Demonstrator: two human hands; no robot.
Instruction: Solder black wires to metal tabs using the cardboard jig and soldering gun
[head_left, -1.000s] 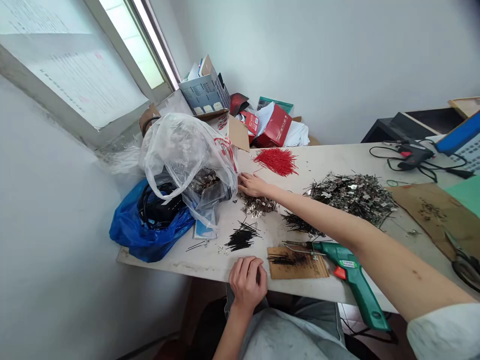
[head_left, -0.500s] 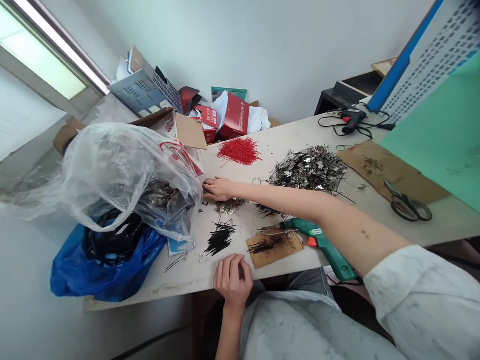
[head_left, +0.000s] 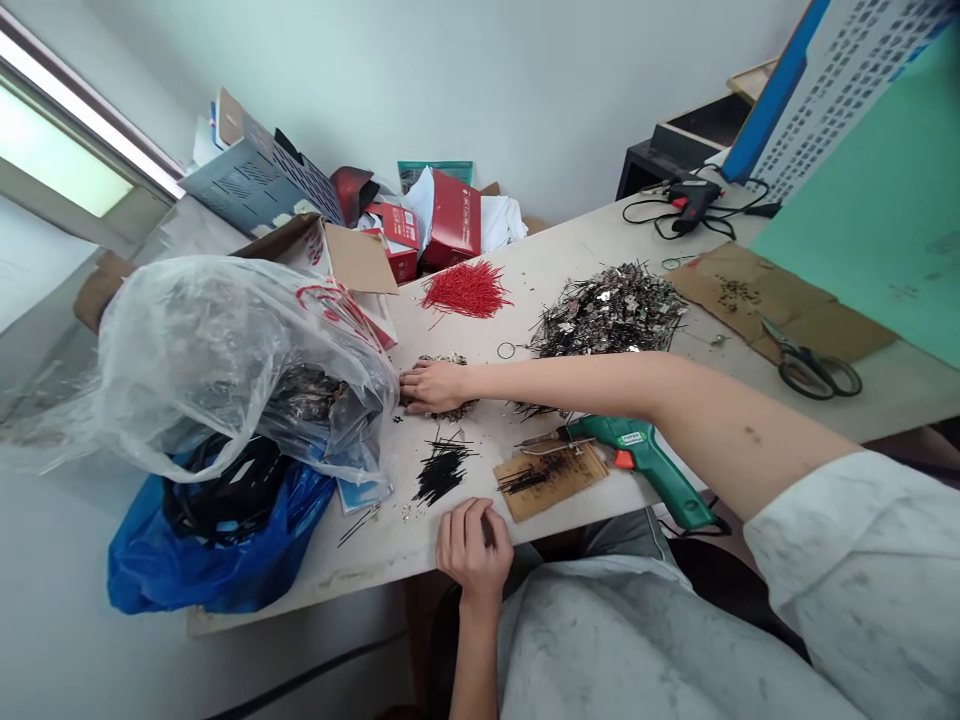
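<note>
My right hand (head_left: 433,387) reaches across to a small pile of metal pieces (head_left: 456,408) beside the clear plastic bag (head_left: 187,330). It lies palm down over the pile's left side; its fingertips are partly hidden. My left hand (head_left: 474,540) rests at the table's front edge with its fingers curled; whether something is inside cannot be seen. Between the hands lies a bundle of black wires (head_left: 444,470). A cardboard piece with black wires (head_left: 551,480) is right of it, with the green soldering gun (head_left: 645,455) beside it.
Red wires (head_left: 466,290) lie at the back, left of a large heap of wired metal parts (head_left: 611,310). Scissors (head_left: 814,372) rest on cardboard at the right. A blue bag (head_left: 217,560) hangs over the left edge. A black glue gun (head_left: 696,203) stands behind.
The camera view has shifted slightly. My right hand has moved a little toward me over the metal pieces, uncovering the pile's far side. My left hand stays curled at the edge.
</note>
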